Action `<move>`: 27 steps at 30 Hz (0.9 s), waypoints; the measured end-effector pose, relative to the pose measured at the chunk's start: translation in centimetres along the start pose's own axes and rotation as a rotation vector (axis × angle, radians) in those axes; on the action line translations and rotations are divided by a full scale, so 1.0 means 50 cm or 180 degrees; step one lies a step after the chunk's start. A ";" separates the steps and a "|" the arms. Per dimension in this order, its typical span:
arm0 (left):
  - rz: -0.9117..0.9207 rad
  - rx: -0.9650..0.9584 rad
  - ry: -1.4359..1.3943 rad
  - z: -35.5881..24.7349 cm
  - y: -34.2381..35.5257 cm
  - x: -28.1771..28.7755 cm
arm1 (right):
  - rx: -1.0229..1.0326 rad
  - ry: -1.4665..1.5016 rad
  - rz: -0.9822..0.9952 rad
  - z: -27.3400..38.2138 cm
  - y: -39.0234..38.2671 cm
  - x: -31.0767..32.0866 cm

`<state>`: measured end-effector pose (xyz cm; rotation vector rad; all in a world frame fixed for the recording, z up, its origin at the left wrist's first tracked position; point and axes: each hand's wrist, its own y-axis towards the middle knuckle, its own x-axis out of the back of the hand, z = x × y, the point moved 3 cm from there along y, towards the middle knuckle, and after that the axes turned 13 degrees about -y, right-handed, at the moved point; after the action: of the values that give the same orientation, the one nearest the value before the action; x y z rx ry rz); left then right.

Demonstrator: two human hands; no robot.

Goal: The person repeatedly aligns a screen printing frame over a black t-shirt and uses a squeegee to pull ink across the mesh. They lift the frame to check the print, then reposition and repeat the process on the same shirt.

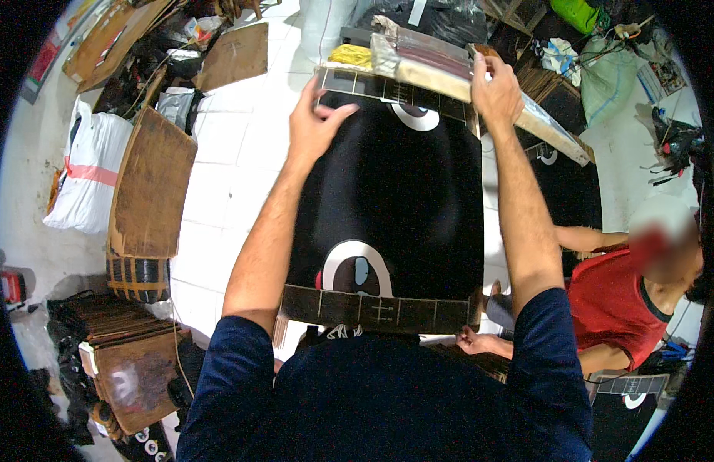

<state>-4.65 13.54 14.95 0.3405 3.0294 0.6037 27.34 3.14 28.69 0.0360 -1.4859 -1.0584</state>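
A black fabric panel (pixel 387 192) with large printed cartoon eyes lies stretched on a board in front of me. Dark strips with pale grid lines run along its near and far ends. My left hand (pixel 314 127) is at the far left corner, fingers apart, fingertips beside the far grid strip (pixel 349 81). At the far right corner is my right hand (pixel 495 92), its fingers curled beside a long pale-edged frame (pixel 430 81). What those fingers grip there is hidden.
On the right, a person in a red top (pixel 615 300) reaches a hand (pixel 480 343) toward the panel's near right corner. Another black printed panel (pixel 565 192) lies right of mine. Brown boards (pixel 153 185) and a white sack (pixel 87 169) stand left; a greenish sack (pixel 609 81) stands far right.
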 end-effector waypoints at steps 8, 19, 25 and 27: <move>-0.0187 0.2276 0.2302 0.498 -0.659 0.556 | -0.0419 -0.0461 0.0709 0.033 0.167 0.046; -0.1493 0.3836 0.1379 0.437 -1.063 0.584 | -0.0300 -0.0663 0.0959 0.005 0.301 0.017; -0.1224 0.2686 0.3436 0.347 -1.040 0.561 | -0.0147 -0.0682 0.0994 -0.011 0.336 0.005; -0.1326 0.2417 0.3381 0.346 -1.051 0.564 | -0.0095 -0.0563 0.0995 -0.016 0.346 -0.001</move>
<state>-41.74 -21.10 -20.86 -0.8922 3.9594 -0.6546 37.35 12.70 39.09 -0.3091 -1.5728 -0.8451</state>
